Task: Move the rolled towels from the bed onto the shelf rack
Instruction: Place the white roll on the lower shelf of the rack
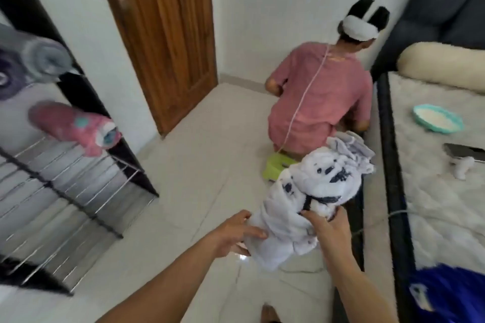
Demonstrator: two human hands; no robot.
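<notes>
Rack: pink towel. Bed: bowl.

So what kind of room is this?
Most likely a bedroom at home. There is a bed with a fluffy white cover and a long bolster pillow, a wooden door, and a wire shelf rack holding rolled towels.

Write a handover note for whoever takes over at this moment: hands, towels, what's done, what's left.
Left hand and right hand: both in a grip on the white rolled towel with dark print, held over the floor between bed and rack.
Done: pink rolled towel and grey rolled towel lie on the black wire shelf rack.
Left: shelve the white one; a blue fluffy bundle remains on the white-covered bed.
</notes>
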